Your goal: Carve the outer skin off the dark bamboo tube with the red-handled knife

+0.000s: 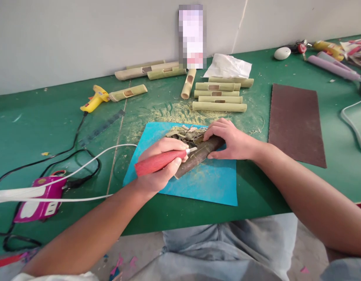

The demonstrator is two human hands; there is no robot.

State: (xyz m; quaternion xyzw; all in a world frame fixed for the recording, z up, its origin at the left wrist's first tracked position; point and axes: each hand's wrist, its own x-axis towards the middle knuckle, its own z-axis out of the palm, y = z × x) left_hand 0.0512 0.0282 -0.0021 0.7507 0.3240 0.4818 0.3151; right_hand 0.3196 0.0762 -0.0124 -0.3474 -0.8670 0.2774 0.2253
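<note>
My left hand point(161, 156) is closed round a carving knife point(159, 162) with a thick red handle and a short metal blade. The blade's tip touches or sits just above a dark brown bamboo tube point(198, 156), which lies slantwise over a blue mat point(209, 189). Gripping the tube's far right end is my right hand point(227, 138), fingers over the top and thumb along the near side. A heap of peelings point(186, 134) lies behind the tube, partly hidden by my hands. Fine dust is scattered over the mat.
Several pale bamboo tubes point(219, 106) with cut openings lie behind the mat. A yellow glue gun point(95, 98) and a magenta power strip point(41, 199) with cables are at left. A brown sheet point(297, 125) lies at right. A phone point(192, 37) leans on the wall.
</note>
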